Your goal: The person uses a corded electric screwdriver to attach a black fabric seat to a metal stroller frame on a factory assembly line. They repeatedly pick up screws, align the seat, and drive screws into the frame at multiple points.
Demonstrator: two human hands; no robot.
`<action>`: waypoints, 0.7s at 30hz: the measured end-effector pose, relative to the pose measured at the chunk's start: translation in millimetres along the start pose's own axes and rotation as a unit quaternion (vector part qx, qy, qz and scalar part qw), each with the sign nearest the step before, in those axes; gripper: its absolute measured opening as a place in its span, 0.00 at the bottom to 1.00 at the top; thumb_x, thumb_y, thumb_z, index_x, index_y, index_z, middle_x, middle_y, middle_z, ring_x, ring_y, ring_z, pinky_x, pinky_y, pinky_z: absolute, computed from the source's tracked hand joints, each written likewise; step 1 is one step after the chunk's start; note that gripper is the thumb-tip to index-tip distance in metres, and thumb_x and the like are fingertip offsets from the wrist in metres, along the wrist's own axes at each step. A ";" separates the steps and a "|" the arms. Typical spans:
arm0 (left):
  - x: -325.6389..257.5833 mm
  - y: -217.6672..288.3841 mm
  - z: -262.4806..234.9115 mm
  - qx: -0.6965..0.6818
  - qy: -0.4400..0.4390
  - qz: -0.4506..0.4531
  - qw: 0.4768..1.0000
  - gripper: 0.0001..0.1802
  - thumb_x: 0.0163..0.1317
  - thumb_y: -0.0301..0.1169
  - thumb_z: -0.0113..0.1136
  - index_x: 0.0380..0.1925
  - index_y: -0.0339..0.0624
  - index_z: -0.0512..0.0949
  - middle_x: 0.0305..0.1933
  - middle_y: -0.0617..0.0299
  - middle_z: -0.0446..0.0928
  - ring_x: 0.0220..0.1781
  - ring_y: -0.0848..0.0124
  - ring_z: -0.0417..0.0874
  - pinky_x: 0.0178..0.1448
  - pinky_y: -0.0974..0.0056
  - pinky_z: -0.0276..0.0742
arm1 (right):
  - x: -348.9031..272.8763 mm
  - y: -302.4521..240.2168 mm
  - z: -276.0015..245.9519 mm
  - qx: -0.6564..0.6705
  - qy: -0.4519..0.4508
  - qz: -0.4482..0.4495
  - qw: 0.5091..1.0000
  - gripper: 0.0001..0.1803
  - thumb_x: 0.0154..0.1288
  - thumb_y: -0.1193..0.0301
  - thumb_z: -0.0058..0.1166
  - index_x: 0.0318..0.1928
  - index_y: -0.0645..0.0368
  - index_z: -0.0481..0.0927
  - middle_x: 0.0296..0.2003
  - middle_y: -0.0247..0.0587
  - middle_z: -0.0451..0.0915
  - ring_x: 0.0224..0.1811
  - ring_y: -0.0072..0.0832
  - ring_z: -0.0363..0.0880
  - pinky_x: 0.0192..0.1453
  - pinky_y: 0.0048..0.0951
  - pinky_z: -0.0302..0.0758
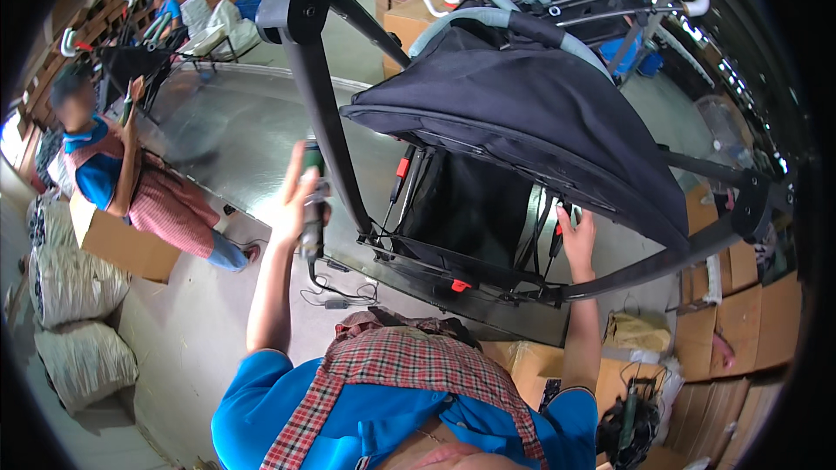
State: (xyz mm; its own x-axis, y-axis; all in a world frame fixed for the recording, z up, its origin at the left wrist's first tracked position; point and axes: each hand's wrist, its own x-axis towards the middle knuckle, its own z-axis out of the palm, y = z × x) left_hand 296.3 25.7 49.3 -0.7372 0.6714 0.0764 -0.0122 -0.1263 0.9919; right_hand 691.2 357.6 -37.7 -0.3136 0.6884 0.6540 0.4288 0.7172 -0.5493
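Observation:
My left hand (294,202) is wrapped round a powered screwdriver (313,218), dark with a green end, a little smeared by motion. It is held upright left of a dark stroller (475,209). A cord hangs below the tool. My right hand (576,235) reaches under the right side of the black canopy (522,96). Its thumb and fingers pinch near the frame rods, and what lies between them is too small to make out. Red clips (403,162) show on the frame, and a red piece (460,285) sits on the near crossbar.
The stroller stands on a shiny metal table (235,122). At the left another person (131,165) holds a tool. Stuffed white sacks (78,270) and a cardboard box (122,244) lie left; cartons (736,322) stack at right. A cord with an adapter (338,304) lies below the table edge.

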 end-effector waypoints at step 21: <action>141.6 -92.0 89.4 0.132 -0.345 -0.174 0.913 0.53 0.51 0.71 0.66 0.56 0.29 0.79 0.54 0.48 0.81 0.55 0.60 0.81 0.61 0.56 0.76 | 14.3 30.9 -18.2 0.336 -0.154 0.470 0.802 0.23 0.70 0.53 0.61 0.50 0.61 0.77 0.40 0.43 0.84 0.33 0.35 0.84 0.38 0.38 0.84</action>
State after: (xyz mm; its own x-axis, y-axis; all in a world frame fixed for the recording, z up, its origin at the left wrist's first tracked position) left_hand 253.5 197.7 -22.0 -0.1183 0.9490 -0.2921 0.0659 0.3010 0.9513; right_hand 715.4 387.6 -35.8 -0.3591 0.8786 -0.3147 0.0768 -0.3082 -0.9482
